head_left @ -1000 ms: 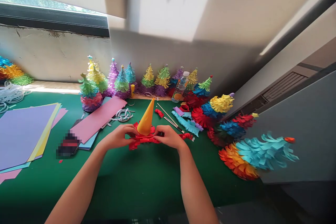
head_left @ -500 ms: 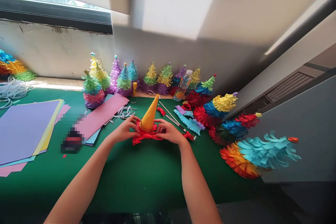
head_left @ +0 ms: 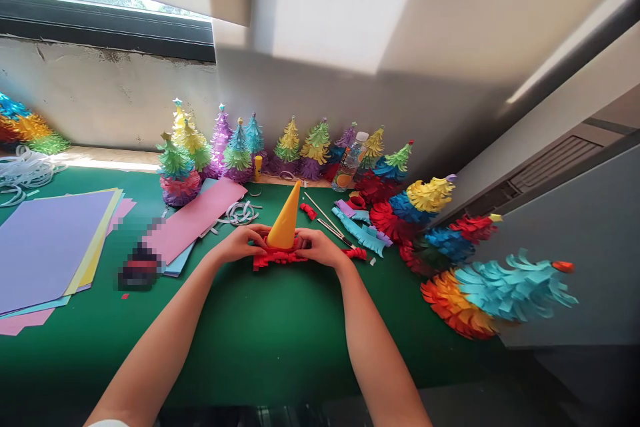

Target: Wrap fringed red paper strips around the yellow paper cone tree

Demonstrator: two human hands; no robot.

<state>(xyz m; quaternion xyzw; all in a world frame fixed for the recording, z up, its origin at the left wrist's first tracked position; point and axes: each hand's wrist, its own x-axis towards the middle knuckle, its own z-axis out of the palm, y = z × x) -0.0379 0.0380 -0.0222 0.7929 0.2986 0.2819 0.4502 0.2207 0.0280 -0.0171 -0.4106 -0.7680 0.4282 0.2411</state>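
Observation:
An orange paper cone (head_left: 286,220) stands upright on the green table (head_left: 260,340). A red fringed paper strip (head_left: 275,257) wraps around its base. My left hand (head_left: 239,244) presses the strip against the cone from the left, fingers curled round it. My right hand (head_left: 320,247) does the same from the right. A loose end of the red strip (head_left: 355,253) trails off to the right of my right hand.
Finished fringed paper trees (head_left: 235,150) line the wall; more lie on their sides at right (head_left: 495,290). Coloured paper sheets (head_left: 47,247) and a pink sheet (head_left: 193,219) lie left. Thin sticks (head_left: 327,223), blue fringe (head_left: 360,230) and a bottle (head_left: 347,163) sit behind.
Both hands closed in tighter around the cone's base, drawing the red fringe round it. The cone stands more upright than one second ago.

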